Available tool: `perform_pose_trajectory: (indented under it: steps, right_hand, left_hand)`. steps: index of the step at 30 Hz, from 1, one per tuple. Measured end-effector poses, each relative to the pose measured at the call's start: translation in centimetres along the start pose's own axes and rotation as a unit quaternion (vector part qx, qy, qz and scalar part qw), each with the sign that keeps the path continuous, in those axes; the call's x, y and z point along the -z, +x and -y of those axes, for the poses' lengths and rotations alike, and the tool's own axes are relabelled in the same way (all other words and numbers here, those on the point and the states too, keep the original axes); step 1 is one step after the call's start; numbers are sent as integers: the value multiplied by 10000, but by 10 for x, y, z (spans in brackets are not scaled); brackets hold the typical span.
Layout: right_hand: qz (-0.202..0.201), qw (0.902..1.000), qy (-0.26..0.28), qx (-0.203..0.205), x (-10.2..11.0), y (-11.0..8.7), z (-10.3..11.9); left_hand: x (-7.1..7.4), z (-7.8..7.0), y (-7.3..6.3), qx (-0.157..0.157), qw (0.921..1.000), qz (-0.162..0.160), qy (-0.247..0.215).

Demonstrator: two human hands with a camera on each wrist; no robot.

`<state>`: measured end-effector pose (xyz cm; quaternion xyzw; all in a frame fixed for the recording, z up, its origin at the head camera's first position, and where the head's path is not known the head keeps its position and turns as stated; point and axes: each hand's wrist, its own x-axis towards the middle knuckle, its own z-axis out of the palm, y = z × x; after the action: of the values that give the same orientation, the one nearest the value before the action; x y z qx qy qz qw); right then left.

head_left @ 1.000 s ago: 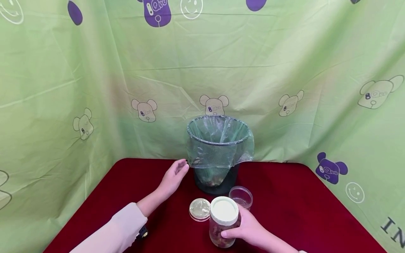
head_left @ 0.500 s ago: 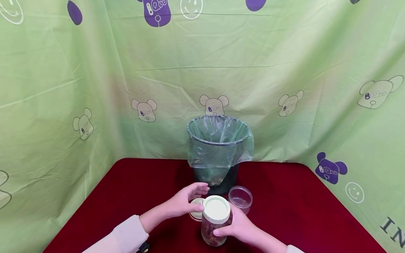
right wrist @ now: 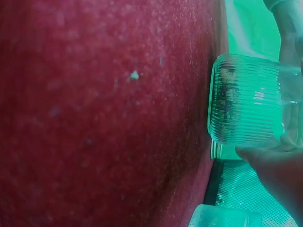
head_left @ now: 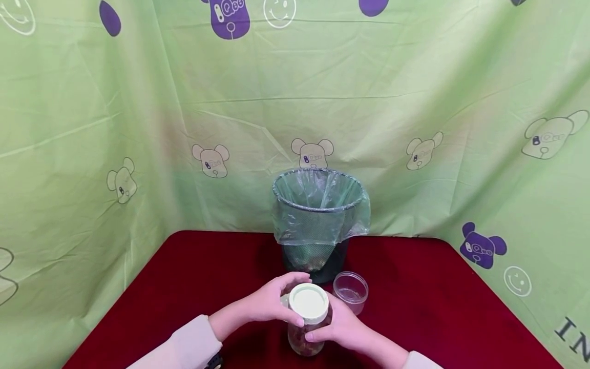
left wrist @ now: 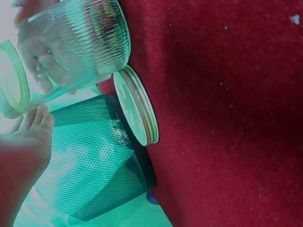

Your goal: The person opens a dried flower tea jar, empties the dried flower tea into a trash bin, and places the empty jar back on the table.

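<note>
An upright clear ribbed jar (head_left: 301,341) with dark bits at its base is at the front middle of the table. Its white screw lid (head_left: 309,301) is on top. My right hand (head_left: 345,324) grips the jar's body from the right, thumb across the front. From the left, my left hand (head_left: 267,303) curls round the lid, thumb at its front edge and fingers behind. In the left wrist view the jar (left wrist: 90,42) stands close over the red cloth, beside a flat round disc-shaped piece (left wrist: 135,106) that the hands mostly hide in the head view.
A black mesh waste bin (head_left: 338,259) lined with a translucent bag (head_left: 299,225) stands behind the hands. Right of the jar is a clear round plastic tub (head_left: 351,292). Red cloth covers the table (head_left: 415,297), and a green printed curtain (head_left: 392,77) surrounds it.
My left hand has come right and down from beside the bin to the jar's lid. My right hand has shifted the jar a little to the left.
</note>
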<state>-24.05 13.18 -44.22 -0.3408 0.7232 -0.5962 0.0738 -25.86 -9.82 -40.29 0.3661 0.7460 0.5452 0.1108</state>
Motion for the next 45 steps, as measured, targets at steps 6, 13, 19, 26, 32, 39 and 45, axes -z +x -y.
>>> perform_pose_trajectory:
  steps: [6,13,19,26,32,39,45]
  right_hand:
    - [92,9997,123,165,1,2,-1]
    - [6,9998,-94,181,1,1,-3]
    - [-149,9989,-388,197,-3,-2,-5]
    - [-131,9983,-464,315,-5,-2,-8]
    - [-145,9975,-596,337,-4,-4,-8]
    - [-313,9978,-543,197,-9,-6,-5]
    - [-478,9979,-433,22,-13,-6,-4]
  left_hand:
    - [-4,3,-1,128,9986,-296,422]
    - [-11,3,-5,-234,9946,-649,774]
    - [-19,6,-7,-318,9870,-1094,1130]
    - [-26,11,-9,-509,9787,-1473,1334]
    - [-30,11,-11,-658,9744,-1598,1436]
    - [-38,11,-12,-673,9665,-1949,1529]
    - [-48,14,-10,-550,9528,-2523,1598]
